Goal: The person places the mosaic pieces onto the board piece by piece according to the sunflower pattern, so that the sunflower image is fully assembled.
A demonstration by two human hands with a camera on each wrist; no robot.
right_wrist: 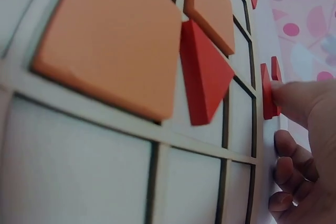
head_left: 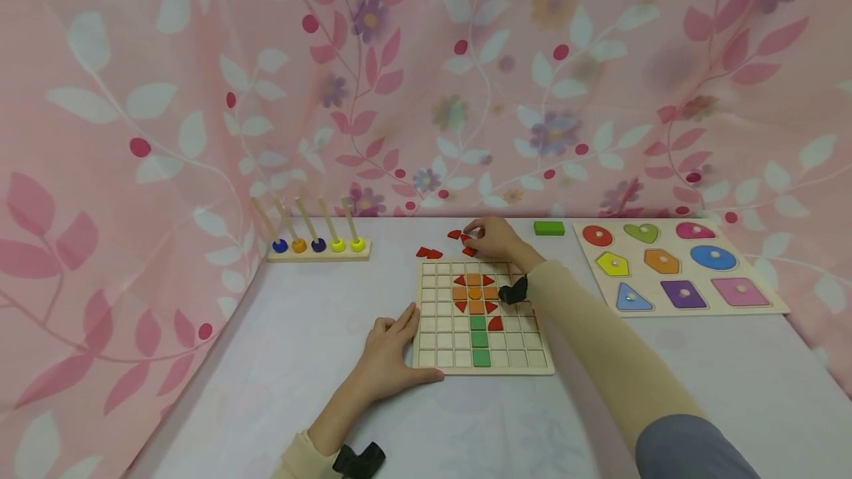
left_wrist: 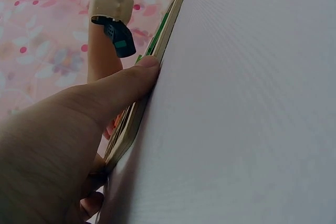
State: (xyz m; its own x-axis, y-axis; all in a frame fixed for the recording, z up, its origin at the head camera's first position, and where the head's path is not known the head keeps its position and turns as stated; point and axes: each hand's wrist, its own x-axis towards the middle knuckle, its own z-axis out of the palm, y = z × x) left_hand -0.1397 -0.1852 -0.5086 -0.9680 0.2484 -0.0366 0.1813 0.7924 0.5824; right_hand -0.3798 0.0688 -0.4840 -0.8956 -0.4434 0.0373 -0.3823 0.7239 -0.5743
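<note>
A wooden grid board (head_left: pixel 435 320) lies on the table with orange squares, red triangles, green squares and a yellow-orange round piece in its cells. One red quarter-round piece (head_left: pixel 495 324) sits beside the green column. My left hand (head_left: pixel 384 361) rests at the board's lower left corner, fingers along the left side, thumb (left_wrist: pixel 128 80) on the near edge. Beyond the far edge, my right hand (head_left: pixel 494 239) reaches over loose red pieces (head_left: pixel 455 234). In the right wrist view a fingertip touches a red piece (right_wrist: pixel 266 95); the other fingers are loosely bent.
A wooden peg stand (head_left: pixel 319 256) with coloured rings stands at the back left. More red pieces (head_left: pixel 429 252) lie behind the board. At the back right are a green block (head_left: pixel 549 228) and a knobbed shape puzzle (head_left: pixel 639 294). A floral curtain (head_left: pixel 426 94) hangs behind the table.
</note>
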